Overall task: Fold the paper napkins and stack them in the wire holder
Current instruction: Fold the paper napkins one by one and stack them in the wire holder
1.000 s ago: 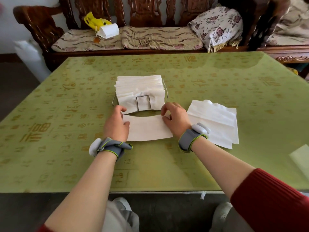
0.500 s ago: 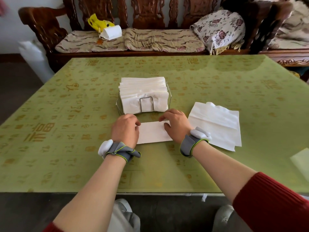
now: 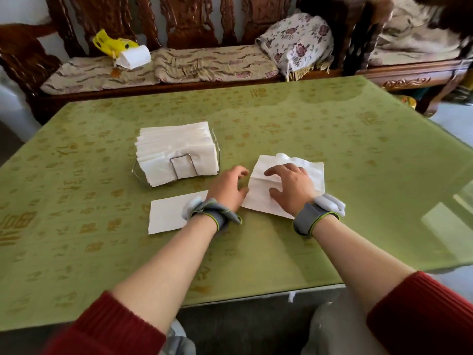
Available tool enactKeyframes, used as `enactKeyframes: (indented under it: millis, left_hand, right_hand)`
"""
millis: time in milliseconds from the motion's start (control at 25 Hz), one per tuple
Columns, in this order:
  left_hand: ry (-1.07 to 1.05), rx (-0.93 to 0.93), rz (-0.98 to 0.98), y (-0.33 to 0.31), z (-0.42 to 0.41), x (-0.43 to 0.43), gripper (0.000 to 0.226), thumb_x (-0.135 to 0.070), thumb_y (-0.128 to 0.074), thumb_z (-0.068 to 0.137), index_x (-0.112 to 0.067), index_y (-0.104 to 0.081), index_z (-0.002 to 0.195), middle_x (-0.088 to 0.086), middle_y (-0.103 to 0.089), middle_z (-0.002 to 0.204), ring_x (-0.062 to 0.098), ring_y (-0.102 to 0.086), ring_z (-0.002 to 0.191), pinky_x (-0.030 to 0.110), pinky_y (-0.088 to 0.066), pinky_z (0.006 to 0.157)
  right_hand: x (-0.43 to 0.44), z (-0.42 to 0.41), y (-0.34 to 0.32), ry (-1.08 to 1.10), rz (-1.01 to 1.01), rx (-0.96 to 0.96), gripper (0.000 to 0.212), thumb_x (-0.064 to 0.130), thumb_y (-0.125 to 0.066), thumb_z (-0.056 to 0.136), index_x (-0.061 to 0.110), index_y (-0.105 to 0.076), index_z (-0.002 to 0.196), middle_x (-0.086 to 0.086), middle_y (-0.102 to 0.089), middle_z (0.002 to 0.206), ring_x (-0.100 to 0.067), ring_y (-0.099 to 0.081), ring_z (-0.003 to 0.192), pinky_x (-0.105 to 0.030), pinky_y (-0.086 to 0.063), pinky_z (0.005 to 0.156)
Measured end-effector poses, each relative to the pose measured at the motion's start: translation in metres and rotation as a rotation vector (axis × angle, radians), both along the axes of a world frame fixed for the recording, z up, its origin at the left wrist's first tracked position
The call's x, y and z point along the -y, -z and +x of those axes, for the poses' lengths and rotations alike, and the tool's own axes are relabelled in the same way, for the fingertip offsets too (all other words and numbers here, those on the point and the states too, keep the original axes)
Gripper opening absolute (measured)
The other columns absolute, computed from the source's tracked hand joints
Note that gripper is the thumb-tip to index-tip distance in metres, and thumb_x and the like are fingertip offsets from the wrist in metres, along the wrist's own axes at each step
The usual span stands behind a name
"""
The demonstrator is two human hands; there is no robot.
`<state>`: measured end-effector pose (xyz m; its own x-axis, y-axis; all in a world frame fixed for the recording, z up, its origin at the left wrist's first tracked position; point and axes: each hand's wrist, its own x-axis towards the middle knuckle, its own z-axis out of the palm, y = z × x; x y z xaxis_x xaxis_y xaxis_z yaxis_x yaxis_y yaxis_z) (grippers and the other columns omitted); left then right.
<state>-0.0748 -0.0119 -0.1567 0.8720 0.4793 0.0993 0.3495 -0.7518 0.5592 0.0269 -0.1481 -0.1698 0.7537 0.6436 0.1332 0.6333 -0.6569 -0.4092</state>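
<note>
While I watch through the head camera, the loose pile of white unfolded paper napkins (image 3: 258, 201) lies on the table just right of centre, directly under my right hand (image 3: 291, 188). Its fingers (image 3: 275, 171) are spread wide and slightly bent, resting on the rumpled top sheet; the thumb lies on the pile's near part. My left hand (image 3: 226, 192) sits at the pile's left edge, fingers loosely bent and holding nothing, thumb just touching that edge. A white napkin folded into a narrow rectangle (image 3: 166, 216) lies flat nearer to me on the left, its right end hidden under my left wrist. Behind it stands the thin silver wire holder (image 3: 181, 156), packed with a stack of folded white napkins (image 3: 174, 139) leaning against its front loop. Everything rests on the green table with gold characters (image 3: 332, 139). Both wrists carry grey straps with white pods (image 3: 311, 219). Beyond the table stands a carved dark wooden bench (image 3: 179, 21) with a yellow plastic bag (image 3: 110, 44).
</note>
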Motion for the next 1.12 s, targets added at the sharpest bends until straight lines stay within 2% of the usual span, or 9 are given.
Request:
enactKeyframes:
  millis: [80, 160, 320, 480, 640, 760, 880, 1000, 1120]
  left_hand:
    - [-0.044, -0.069, -0.059, -0.002, 0.025, 0.004, 0.039, -0.015, -0.063, 0.082, -0.020, -0.054, 0.119, 0.002, -0.064, 0.115, 0.024, -0.059, 0.107, 0.033, -0.046, 0.089]
    - [-0.087, -0.088, -0.155, -0.002, 0.042, 0.006, 0.037, -0.015, -0.063, 0.081, -0.022, -0.053, 0.115, -0.002, -0.065, 0.103, 0.023, -0.061, 0.098, 0.031, -0.047, 0.082]
    - [-0.135, -0.067, -0.214, -0.001, 0.053, 0.006, 0.038, -0.007, -0.066, 0.076, -0.020, -0.057, 0.111, -0.002, -0.058, 0.088, 0.020, -0.055, 0.081, 0.025, -0.039, 0.068]
    - [-0.110, -0.059, -0.222, 0.000, 0.048, 0.010, 0.043, -0.002, -0.068, 0.071, -0.025, -0.063, 0.106, -0.002, -0.061, 0.096, 0.020, -0.059, 0.083, 0.024, -0.044, 0.070]
    - [-0.074, -0.072, -0.256, 0.001, 0.044, 0.012, 0.032, -0.004, -0.071, 0.070, -0.026, -0.067, 0.093, 0.001, -0.068, 0.093, 0.021, -0.063, 0.084, 0.026, -0.048, 0.073]
    - [-0.073, 0.020, -0.249, -0.006, 0.043, 0.014, 0.023, -0.005, -0.072, 0.072, -0.022, -0.071, 0.088, -0.004, -0.054, 0.068, 0.014, -0.048, 0.063, 0.022, -0.040, 0.060]
    - [-0.080, 0.114, -0.224, -0.013, 0.041, 0.014, 0.024, -0.002, -0.071, 0.072, -0.021, -0.071, 0.086, -0.010, -0.044, 0.059, 0.005, -0.039, 0.052, 0.009, -0.032, 0.049]
    - [-0.064, 0.161, -0.177, -0.017, 0.037, 0.016, 0.024, -0.002, -0.070, 0.073, -0.020, -0.072, 0.089, -0.018, -0.048, 0.059, -0.002, -0.043, 0.049, 0.004, -0.032, 0.050]
    - [-0.035, 0.189, -0.079, -0.016, 0.035, 0.016, 0.018, -0.008, -0.070, 0.076, -0.022, -0.073, 0.087, -0.016, -0.050, 0.064, 0.003, -0.045, 0.056, 0.013, -0.033, 0.056]
  right_hand:
    - [0.005, 0.006, 0.005, 0.014, -0.005, -0.025, 0.044, 0.026, -0.060, 0.081, 0.034, -0.053, 0.123, 0.000, -0.051, 0.128, -0.027, -0.044, 0.116, -0.037, -0.040, 0.096]
    - [0.006, 0.011, 0.009, 0.019, 0.005, -0.060, 0.046, 0.028, -0.061, 0.080, 0.034, -0.051, 0.124, 0.000, -0.051, 0.129, -0.027, -0.045, 0.116, -0.038, -0.041, 0.096]
    - [0.008, 0.020, 0.012, 0.012, 0.018, -0.085, 0.047, 0.030, -0.062, 0.080, 0.035, -0.050, 0.125, 0.001, -0.049, 0.129, -0.026, -0.045, 0.115, -0.036, -0.041, 0.095]
    - [0.008, 0.021, 0.009, 0.007, 0.019, -0.077, 0.048, 0.031, -0.064, 0.080, 0.035, -0.050, 0.126, 0.001, -0.048, 0.130, -0.025, -0.044, 0.116, -0.035, -0.041, 0.093]
    - [0.007, 0.019, 0.009, 0.011, 0.020, -0.071, 0.048, 0.035, -0.065, 0.078, 0.037, -0.051, 0.125, 0.003, -0.047, 0.129, -0.024, -0.042, 0.116, -0.036, -0.040, 0.095]
    - [0.007, 0.017, 0.007, -0.003, 0.047, -0.063, 0.049, 0.038, -0.068, 0.077, 0.038, -0.052, 0.123, 0.004, -0.047, 0.129, -0.024, -0.042, 0.116, -0.035, -0.038, 0.097]
    - [0.008, 0.015, 0.003, -0.032, 0.080, -0.056, 0.050, 0.038, -0.069, 0.076, 0.038, -0.054, 0.123, 0.005, -0.048, 0.129, -0.024, -0.042, 0.116, -0.034, -0.036, 0.095]
    - [0.010, 0.015, -0.001, -0.030, 0.104, -0.023, 0.039, 0.037, -0.067, 0.078, 0.038, -0.059, 0.117, 0.007, -0.054, 0.125, -0.023, -0.044, 0.115, -0.031, -0.033, 0.089]
    - [0.011, 0.014, -0.004, -0.001, 0.120, 0.015, 0.021, 0.035, -0.060, 0.084, 0.034, -0.064, 0.105, 0.010, -0.064, 0.110, -0.021, -0.049, 0.108, -0.028, -0.025, 0.080]
